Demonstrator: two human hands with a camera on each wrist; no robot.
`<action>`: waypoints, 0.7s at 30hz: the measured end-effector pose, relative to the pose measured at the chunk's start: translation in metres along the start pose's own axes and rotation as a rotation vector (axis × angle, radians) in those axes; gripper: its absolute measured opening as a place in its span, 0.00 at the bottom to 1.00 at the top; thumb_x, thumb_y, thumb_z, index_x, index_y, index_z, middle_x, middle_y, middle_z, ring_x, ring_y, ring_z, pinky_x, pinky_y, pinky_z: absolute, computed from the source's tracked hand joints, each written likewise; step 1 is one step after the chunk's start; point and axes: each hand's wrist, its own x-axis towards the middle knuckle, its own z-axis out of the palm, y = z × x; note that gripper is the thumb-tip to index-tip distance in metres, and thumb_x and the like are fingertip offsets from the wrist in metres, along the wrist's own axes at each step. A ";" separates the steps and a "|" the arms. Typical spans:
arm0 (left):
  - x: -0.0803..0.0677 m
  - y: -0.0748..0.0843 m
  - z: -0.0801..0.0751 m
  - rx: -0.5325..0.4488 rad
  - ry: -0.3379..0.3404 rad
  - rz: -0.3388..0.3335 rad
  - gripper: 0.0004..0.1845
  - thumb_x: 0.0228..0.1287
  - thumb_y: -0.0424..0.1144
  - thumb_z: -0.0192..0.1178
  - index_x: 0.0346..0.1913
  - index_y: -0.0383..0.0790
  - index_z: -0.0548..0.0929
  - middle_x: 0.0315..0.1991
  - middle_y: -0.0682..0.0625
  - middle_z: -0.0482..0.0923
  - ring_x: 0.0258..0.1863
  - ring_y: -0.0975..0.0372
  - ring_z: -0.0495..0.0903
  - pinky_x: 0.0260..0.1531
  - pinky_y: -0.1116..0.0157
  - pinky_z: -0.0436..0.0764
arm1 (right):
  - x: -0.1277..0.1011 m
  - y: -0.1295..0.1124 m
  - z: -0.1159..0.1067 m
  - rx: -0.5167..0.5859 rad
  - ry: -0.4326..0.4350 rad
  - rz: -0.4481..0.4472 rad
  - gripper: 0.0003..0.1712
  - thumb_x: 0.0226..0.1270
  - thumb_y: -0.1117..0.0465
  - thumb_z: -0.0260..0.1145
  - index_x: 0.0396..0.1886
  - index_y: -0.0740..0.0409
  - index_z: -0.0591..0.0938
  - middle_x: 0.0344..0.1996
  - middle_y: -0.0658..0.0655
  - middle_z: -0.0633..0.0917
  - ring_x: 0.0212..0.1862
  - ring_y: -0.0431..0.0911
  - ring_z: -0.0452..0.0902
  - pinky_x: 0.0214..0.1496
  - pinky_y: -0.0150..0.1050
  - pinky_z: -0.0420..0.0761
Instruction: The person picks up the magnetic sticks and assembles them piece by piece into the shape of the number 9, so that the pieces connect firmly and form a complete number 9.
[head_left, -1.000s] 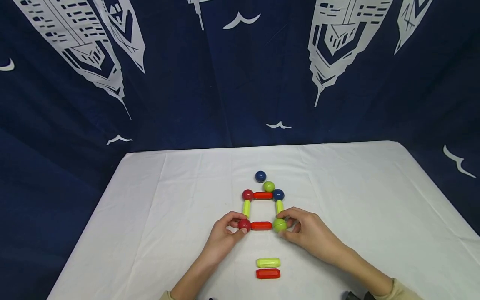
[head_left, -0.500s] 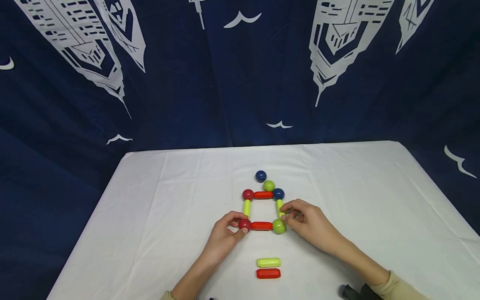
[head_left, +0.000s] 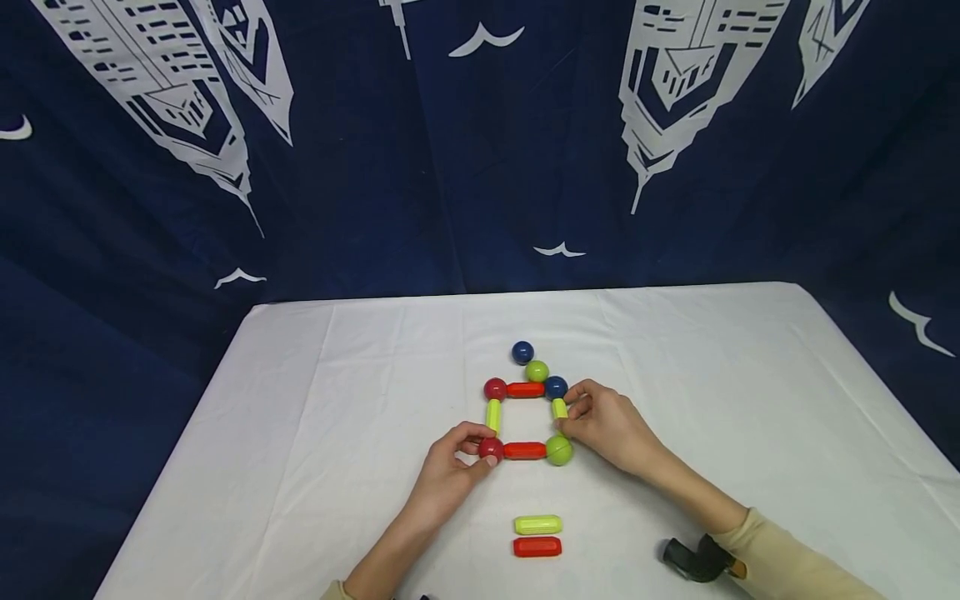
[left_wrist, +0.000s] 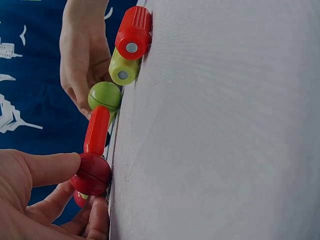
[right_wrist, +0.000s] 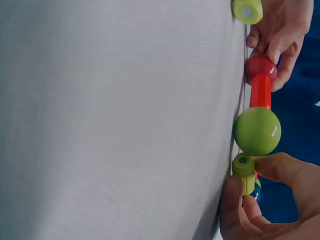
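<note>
My left hand [head_left: 452, 467] pinches the red ball [head_left: 491, 450] at the near left corner of a four-sided frame of magnetic balls and rods. A red rod [head_left: 525, 451] joins that ball to a green ball [head_left: 558, 451]. My right hand [head_left: 609, 425] pinches the yellow-green rod [right_wrist: 243, 172] on the right side, between the green ball and a dark blue ball [head_left: 556, 387]. In the right wrist view this rod's near end shows beside the green ball. Another yellow-green rod [head_left: 492, 417] forms the left side, up to a second red ball [head_left: 495, 389]. A red rod [head_left: 527, 390] closes the far side.
A loose green ball [head_left: 536, 371] lies against or close to the frame's far side, with a dark blue ball [head_left: 522, 352] behind it. Nearer me lie a yellow-green rod [head_left: 537, 525] and a red rod [head_left: 537, 547]. A black object [head_left: 693, 560] is at my right sleeve.
My right hand has left the green ball and moved away from me along the right side, onto the yellow-green rod. The left hand has stayed on the red ball.
</note>
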 end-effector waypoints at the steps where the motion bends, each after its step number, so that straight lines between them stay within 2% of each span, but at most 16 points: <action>1: 0.000 0.000 0.000 -0.002 -0.001 0.000 0.15 0.61 0.31 0.66 0.52 0.42 0.81 0.42 0.50 0.77 0.42 0.57 0.72 0.32 0.67 0.74 | 0.000 0.000 -0.001 0.013 -0.009 0.016 0.19 0.56 0.61 0.74 0.44 0.63 0.78 0.26 0.50 0.81 0.27 0.43 0.75 0.29 0.36 0.73; 6: 0.000 0.002 0.001 -0.001 0.005 -0.007 0.16 0.61 0.31 0.67 0.52 0.43 0.82 0.42 0.50 0.77 0.42 0.56 0.71 0.31 0.67 0.73 | 0.002 -0.001 -0.005 0.152 -0.067 0.099 0.19 0.59 0.62 0.72 0.47 0.65 0.77 0.27 0.53 0.83 0.28 0.44 0.80 0.32 0.36 0.79; 11: 0.001 0.002 0.002 0.015 0.017 -0.002 0.15 0.60 0.31 0.67 0.50 0.43 0.82 0.42 0.50 0.76 0.43 0.56 0.71 0.31 0.67 0.73 | 0.002 -0.001 -0.004 0.302 -0.126 0.126 0.21 0.62 0.64 0.70 0.50 0.70 0.75 0.29 0.56 0.84 0.29 0.46 0.83 0.35 0.38 0.83; 14: 0.002 0.001 0.003 0.019 0.019 0.008 0.15 0.60 0.30 0.68 0.50 0.42 0.82 0.42 0.49 0.76 0.42 0.55 0.70 0.30 0.68 0.73 | 0.002 -0.002 -0.003 0.331 -0.137 0.128 0.21 0.62 0.64 0.71 0.50 0.70 0.75 0.30 0.57 0.84 0.29 0.46 0.82 0.36 0.38 0.84; 21: 0.003 0.000 0.005 0.031 0.015 0.001 0.15 0.60 0.30 0.67 0.49 0.42 0.82 0.42 0.50 0.75 0.43 0.55 0.69 0.29 0.68 0.73 | 0.003 -0.004 -0.002 0.308 -0.131 0.117 0.20 0.62 0.65 0.70 0.49 0.69 0.75 0.28 0.56 0.83 0.29 0.45 0.81 0.35 0.38 0.83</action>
